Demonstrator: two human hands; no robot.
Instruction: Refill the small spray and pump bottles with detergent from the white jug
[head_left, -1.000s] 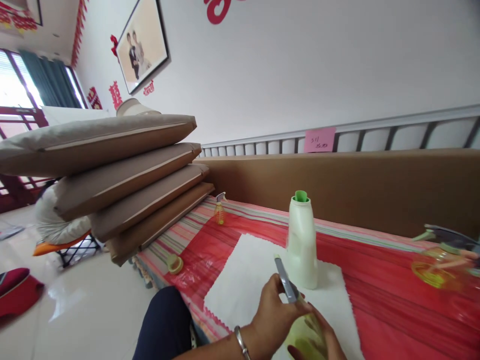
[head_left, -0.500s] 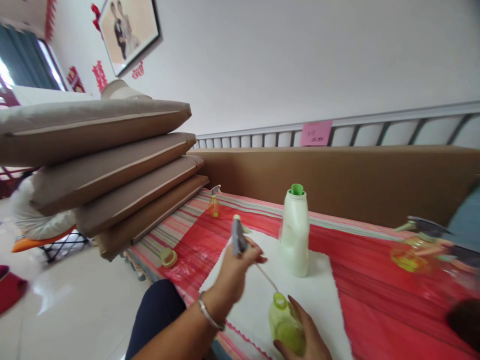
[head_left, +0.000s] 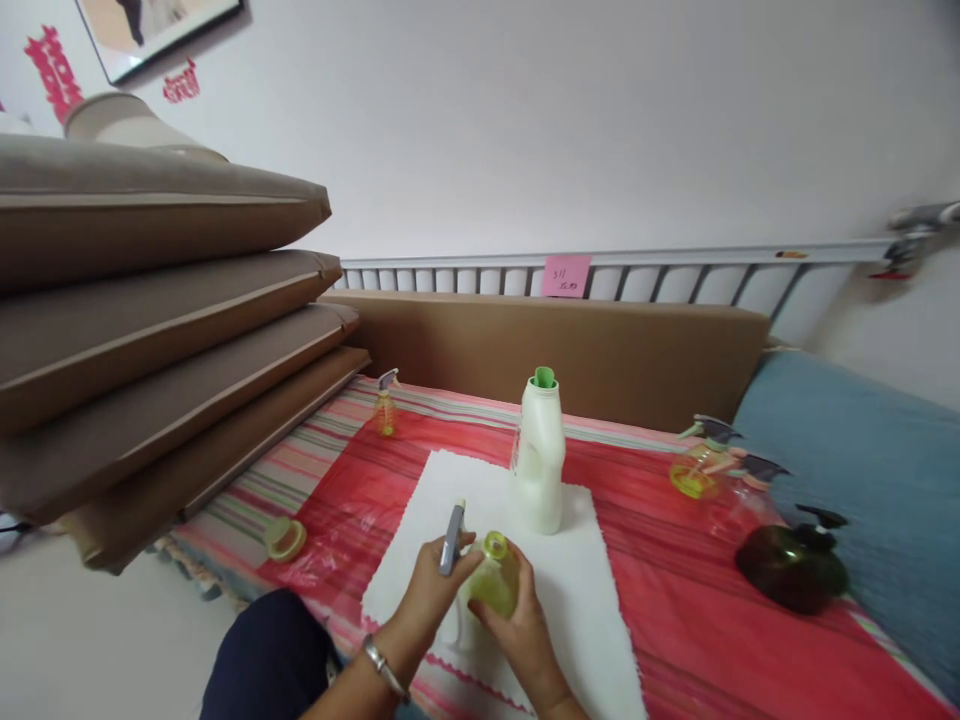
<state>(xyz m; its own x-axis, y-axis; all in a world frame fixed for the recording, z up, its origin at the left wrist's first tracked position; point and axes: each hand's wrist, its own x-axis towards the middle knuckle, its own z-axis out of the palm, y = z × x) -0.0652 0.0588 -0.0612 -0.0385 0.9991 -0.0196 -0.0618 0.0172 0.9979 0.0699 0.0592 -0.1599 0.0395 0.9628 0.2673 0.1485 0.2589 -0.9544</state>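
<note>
**Gripping the open bottle low, with the spray head held apart**

The right hand (head_left: pixel 521 625) is wrapping its fingers around the rounded body of the yellow-green bottle (head_left: pixel 496 588), whose open mouth is facing up above the white cloth (head_left: pixel 570 600). The left hand (head_left: pixel 431 585) is pinching the grey spray head (head_left: pixel 452 540) just beside that mouth, off the neck. Whether a dip tube is hanging below it, and whether the bottle is touching the cloth, cannot be told.

Good handling here seems to be about steadiness. Holding the body below the neck is leaving the rim free, and a firm but light squeeze is probably safest, since a thin wall could be pushing any liquid up and out. Keeping the bottle near upright matters while nothing is closing it. The left hand is best moving slowly, holding the spray head over the cloth so that drips are landing there, and lining any tube up with the opening rather than scraping the rim.

The white jug (head_left: pixel 540 465) is standing close behind on the same cloth, with a green insert (head_left: pixel 544 377) in its top, so elbows and wrists are needing a little care around it.
</note>
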